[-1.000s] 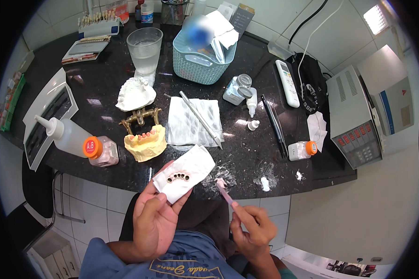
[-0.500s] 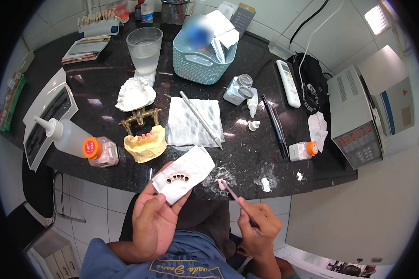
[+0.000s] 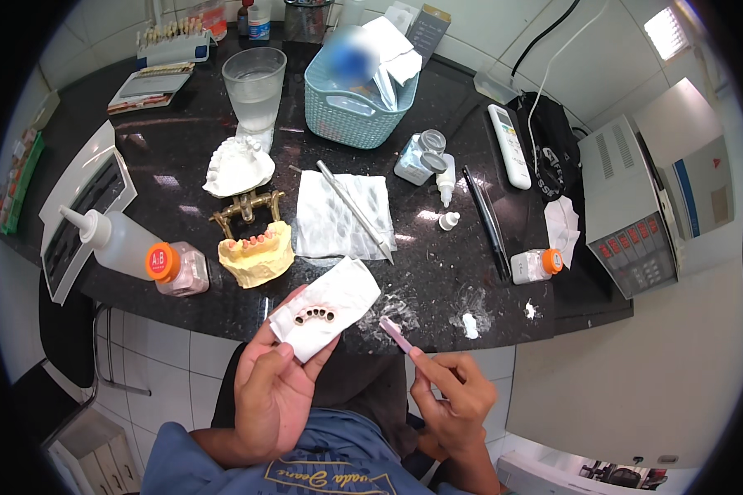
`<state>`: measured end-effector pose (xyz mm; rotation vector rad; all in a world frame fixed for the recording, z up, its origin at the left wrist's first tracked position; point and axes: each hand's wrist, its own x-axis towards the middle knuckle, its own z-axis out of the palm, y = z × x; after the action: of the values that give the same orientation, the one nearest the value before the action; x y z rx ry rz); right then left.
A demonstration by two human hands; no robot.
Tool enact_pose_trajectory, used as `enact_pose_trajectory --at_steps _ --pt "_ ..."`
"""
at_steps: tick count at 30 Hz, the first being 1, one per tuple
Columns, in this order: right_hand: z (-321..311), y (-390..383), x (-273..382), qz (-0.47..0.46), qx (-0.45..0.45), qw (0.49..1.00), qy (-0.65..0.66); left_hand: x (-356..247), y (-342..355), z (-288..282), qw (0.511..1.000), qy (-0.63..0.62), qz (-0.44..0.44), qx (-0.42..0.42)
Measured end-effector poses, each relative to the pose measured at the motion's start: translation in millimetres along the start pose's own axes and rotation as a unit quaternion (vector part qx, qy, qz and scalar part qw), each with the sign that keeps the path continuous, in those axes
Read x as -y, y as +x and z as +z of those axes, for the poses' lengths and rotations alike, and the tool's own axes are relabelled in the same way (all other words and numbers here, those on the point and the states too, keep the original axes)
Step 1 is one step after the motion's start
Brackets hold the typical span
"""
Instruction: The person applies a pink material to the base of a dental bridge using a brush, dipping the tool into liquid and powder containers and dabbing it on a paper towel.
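My left hand [image 3: 274, 392] holds a folded white tissue [image 3: 343, 297] carrying a curved row of dark, gold-rimmed dental units [image 3: 315, 315]. My right hand [image 3: 450, 396] grips a thin pink-purple spatula [image 3: 396, 335], its tip in a pinkish paste patch on the black counter's front edge. Two white powder dabs [image 3: 470, 326] lie to the right. Just beyond my left hand stand a yellow dental cast [image 3: 254, 264] with pink teeth on a brass articulator [image 3: 248, 206] and a white plaster cast [image 3: 238, 172]. A metal instrument [image 3: 347, 198] lies on a stained paper sheet [image 3: 318, 231].
Orange-capped jars [image 3: 186, 279], a squeeze bottle [image 3: 128, 252] and an open case [image 3: 62, 210] sit left. Behind are a glass of water [image 3: 254, 91] and a teal basket [image 3: 347, 124]. Right are small bottles [image 3: 446, 181], dark tools [image 3: 485, 223], a white remote [image 3: 510, 148] and a machine [image 3: 623, 198].
My right hand has shifted about, working the spatula in the paste patch; since half a second ago it moved slightly left, turning the blade. My left hand stays put.
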<state>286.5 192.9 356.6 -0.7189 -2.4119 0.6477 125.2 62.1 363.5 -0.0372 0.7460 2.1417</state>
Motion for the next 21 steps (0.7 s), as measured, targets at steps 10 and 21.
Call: enact_pose_trajectory --at_steps 10,21 --pt "7 -13 -6 -0.021 -0.040 0.999 -0.022 -2 0 0 1.000 0.017 -0.016 -0.004" --pt "-30 60 -9 -0.074 -0.047 0.992 -0.091 -8 -5 2 0.999 -0.022 -0.036 0.000"
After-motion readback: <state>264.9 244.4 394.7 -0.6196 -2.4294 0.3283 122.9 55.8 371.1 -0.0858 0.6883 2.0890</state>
